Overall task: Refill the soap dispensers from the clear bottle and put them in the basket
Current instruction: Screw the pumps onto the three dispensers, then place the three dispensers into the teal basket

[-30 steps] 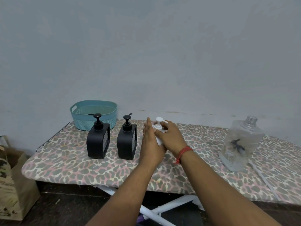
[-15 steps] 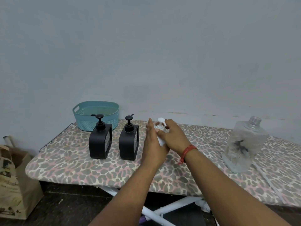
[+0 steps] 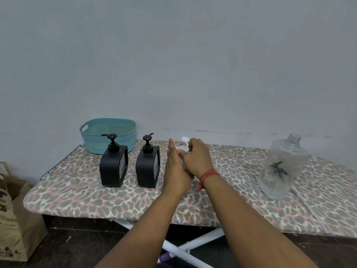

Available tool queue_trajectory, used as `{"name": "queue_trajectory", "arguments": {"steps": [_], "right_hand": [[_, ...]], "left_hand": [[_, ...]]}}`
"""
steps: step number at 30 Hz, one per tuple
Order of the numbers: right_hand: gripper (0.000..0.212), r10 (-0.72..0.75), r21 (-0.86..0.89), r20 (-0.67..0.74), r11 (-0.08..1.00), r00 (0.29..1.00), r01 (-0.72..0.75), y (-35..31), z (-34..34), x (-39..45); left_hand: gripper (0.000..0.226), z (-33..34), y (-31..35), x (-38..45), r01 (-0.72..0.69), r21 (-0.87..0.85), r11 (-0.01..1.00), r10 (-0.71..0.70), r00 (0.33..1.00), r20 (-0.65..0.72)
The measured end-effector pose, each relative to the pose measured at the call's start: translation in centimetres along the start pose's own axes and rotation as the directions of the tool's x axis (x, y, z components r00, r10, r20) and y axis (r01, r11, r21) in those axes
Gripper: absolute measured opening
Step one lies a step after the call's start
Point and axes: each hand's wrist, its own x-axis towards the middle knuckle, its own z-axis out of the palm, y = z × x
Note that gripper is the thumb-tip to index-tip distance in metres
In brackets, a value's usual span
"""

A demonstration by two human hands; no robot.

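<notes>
Both hands work the white dispenser [image 3: 184, 149] at twelve o'clock: left hand [image 3: 174, 167] steadies it, right hand [image 3: 197, 157] fingers grip its pump collar, probably unscrewing. Next, fetch the clear bottle [image 3: 282, 167] at two o'clock.

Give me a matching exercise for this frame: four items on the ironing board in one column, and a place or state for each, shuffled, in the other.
Items
1. basket
2. clear bottle
3. white dispenser
4. two black dispensers

Places or states
A. held between both hands
B. far right, uncapped
C. back left corner, nothing visible inside
D. side by side, pumps on, in front of the basket

Pairs: 1-C, 2-B, 3-A, 4-D. The left hand steadies the white dispenser; the right hand has its grip at the pump.
</notes>
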Motion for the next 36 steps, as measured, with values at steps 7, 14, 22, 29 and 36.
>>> {"name": "queue_trajectory", "arguments": {"steps": [7, 14, 22, 29, 36], "right_hand": [[0.039, 0.013, 0.023, 0.077, 1.000, 0.997, -0.015, 0.5, -2.2, -1.2], [0.059, 0.082, 0.059, 0.036, 0.995, 0.996, -0.085, 1.5, -7.1, -5.2], [0.065, 0.008, -0.203, 0.006, 0.979, 1.000, -0.006, 1.8, -13.2, -11.3], [0.057, -0.161, -0.452, -0.164, 0.889, 0.973, 0.071, 3.8, -20.8, -16.4], [0.043, -0.026, -0.475, -0.351, 0.867, 0.936, -0.153, 11.1, -26.7, -16.4]], "left_hand": [[0.114, -1.0, 2.6, -0.7, -0.014, 0.100, 0.995, 0.005, 0.996, 0.087], [0.099, -3.3, 5.5, -3.2, -0.072, 0.136, 0.988, 0.069, 0.997, 0.025], [0.083, -5.9, 10.0, -8.3, -0.306, 0.406, 0.861, 0.291, 0.951, 0.099], [0.080, -1.7, 13.8, -11.8, -0.522, 0.564, 0.641, 0.394, 0.853, 0.341], [0.084, 5.4, 14.7, -11.4, -0.478, 0.456, 0.750, 0.306, 0.863, 0.401]]}}
